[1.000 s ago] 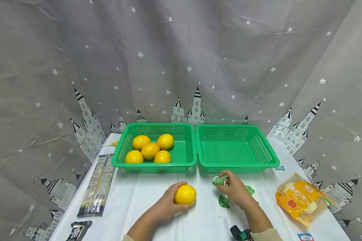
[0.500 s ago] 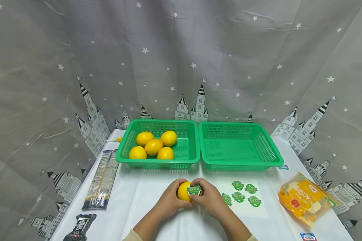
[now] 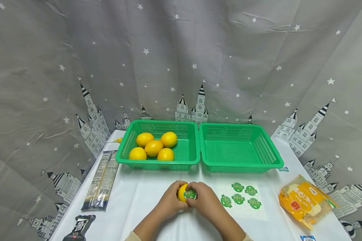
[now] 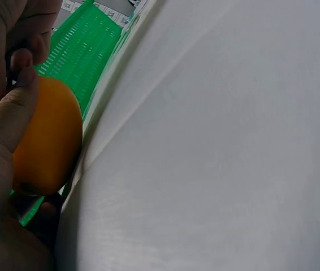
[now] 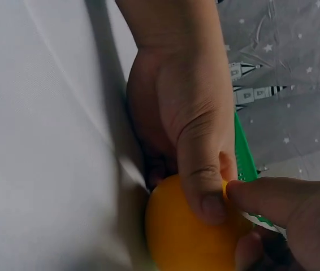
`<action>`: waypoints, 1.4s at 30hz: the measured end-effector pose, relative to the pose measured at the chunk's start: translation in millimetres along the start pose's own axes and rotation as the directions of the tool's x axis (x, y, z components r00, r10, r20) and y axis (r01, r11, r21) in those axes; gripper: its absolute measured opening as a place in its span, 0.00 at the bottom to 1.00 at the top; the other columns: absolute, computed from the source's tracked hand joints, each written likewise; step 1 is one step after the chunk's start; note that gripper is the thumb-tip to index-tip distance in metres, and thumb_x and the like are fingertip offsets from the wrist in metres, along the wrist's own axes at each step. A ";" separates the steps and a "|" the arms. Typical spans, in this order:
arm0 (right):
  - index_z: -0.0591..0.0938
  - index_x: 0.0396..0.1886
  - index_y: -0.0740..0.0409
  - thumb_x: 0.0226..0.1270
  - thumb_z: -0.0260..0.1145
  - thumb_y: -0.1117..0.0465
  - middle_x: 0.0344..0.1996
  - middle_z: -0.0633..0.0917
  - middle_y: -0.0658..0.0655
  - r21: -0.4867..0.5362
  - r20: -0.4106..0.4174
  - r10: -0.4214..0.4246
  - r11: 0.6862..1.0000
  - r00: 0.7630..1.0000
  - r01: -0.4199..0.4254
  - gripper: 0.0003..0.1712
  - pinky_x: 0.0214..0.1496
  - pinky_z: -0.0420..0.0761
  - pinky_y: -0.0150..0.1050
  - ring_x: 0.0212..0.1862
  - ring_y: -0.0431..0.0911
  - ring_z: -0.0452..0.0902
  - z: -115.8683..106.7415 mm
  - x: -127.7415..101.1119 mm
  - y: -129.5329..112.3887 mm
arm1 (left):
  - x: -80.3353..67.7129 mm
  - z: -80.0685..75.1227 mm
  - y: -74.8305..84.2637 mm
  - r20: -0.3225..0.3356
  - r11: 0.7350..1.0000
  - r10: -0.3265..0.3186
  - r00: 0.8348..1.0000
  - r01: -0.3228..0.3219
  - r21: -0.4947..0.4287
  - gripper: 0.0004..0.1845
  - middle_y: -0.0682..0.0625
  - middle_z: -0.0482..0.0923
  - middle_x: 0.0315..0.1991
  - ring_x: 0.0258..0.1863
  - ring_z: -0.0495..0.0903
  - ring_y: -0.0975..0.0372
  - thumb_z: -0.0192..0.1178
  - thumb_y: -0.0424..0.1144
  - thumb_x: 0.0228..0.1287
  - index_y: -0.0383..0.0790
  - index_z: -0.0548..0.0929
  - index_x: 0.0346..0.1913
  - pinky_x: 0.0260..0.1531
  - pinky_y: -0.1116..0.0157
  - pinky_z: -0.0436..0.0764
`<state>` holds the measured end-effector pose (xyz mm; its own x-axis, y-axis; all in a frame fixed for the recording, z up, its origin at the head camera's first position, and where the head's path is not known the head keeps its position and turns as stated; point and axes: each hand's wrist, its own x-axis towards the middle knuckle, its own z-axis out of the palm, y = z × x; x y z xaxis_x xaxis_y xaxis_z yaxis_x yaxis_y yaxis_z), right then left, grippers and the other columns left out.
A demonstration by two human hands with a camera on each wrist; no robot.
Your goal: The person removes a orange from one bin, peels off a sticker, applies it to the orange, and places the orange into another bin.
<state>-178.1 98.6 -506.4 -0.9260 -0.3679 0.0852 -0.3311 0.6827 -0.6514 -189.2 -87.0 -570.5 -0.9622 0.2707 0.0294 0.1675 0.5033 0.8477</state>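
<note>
In the head view, a yellow lemon [image 3: 182,194] is at the front middle of the white table, between both hands. My left hand [image 3: 170,201] grips it from the left, with the thumb [image 4: 14,110] along its near side. A green scalloped sticker with pale lettering [image 3: 189,193] lies against the lemon's right side. My right hand [image 3: 204,201] holds this sticker there, its index finger above and thumb below. In the right wrist view the fingers of both hands meet at the lemon [image 5: 191,237]; the sticker is hidden there.
Right of the hands lies a sheet [image 3: 260,216] with several more green stickers. Behind stand two green baskets, the left basket [image 3: 157,163] with several lemons, the right basket [image 3: 244,166] bare. An orange snack bag [image 3: 306,202], a long silvery packet [image 3: 102,180] and a black packet [image 3: 79,228] flank them.
My right hand has brought the sticker from the sheet leftward to the lemon and then closer against it. My left hand has kept its hold on the lemon. The head view has shifted slightly.
</note>
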 end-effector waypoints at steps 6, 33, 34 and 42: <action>0.86 0.48 0.46 0.61 0.79 0.53 0.33 0.82 0.43 0.016 0.019 0.030 0.999 0.999 -0.030 0.17 0.34 0.74 0.33 0.31 0.36 0.71 1.9 -3.2 5.0 | 1.0 0.1 0.3 0.003 1.000 -0.017 1.000 0.017 0.000 0.40 0.50 0.78 0.59 0.57 0.77 0.58 0.83 0.48 0.48 0.44 0.75 0.64 0.59 0.53 0.77; 0.78 0.63 0.52 0.68 0.74 0.44 0.18 0.71 0.46 0.427 0.072 0.147 0.889 0.986 -0.164 0.30 0.18 0.62 0.30 0.18 0.37 0.62 10.7 -6.7 42.0 | -1.1 1.5 11.4 0.132 0.996 -0.062 0.989 0.069 -0.049 0.27 0.50 0.79 0.59 0.57 0.67 0.54 0.52 0.63 0.78 0.54 0.71 0.71 0.51 0.49 0.73; 0.79 0.63 0.52 0.68 0.74 0.43 0.18 0.70 0.46 0.433 0.058 0.149 0.887 0.987 -0.160 0.30 0.19 0.62 0.30 0.18 0.37 0.62 13.1 -5.3 44.4 | -1.1 1.2 11.1 0.131 0.997 -0.056 0.990 0.062 -0.041 0.27 0.50 0.78 0.61 0.59 0.67 0.54 0.49 0.62 0.80 0.53 0.71 0.71 0.54 0.47 0.73; 0.79 0.65 0.54 0.81 0.62 0.55 0.19 0.73 0.49 0.635 0.083 0.181 0.748 0.980 -0.192 0.19 0.22 0.70 0.31 0.20 0.39 0.67 26.0 -3.3 57.4 | -1.8 -1.0 7.9 0.137 0.997 -0.043 0.990 0.051 -0.057 0.24 0.53 0.76 0.67 0.63 0.66 0.55 0.32 0.59 0.85 0.61 0.70 0.71 0.64 0.37 0.66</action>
<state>-189.3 122.7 -563.6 -0.9523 -0.2892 -0.0971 0.0454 0.1805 -0.9825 -186.3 -84.3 -563.3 -0.9301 0.3585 -0.0800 0.1053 0.4689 0.8770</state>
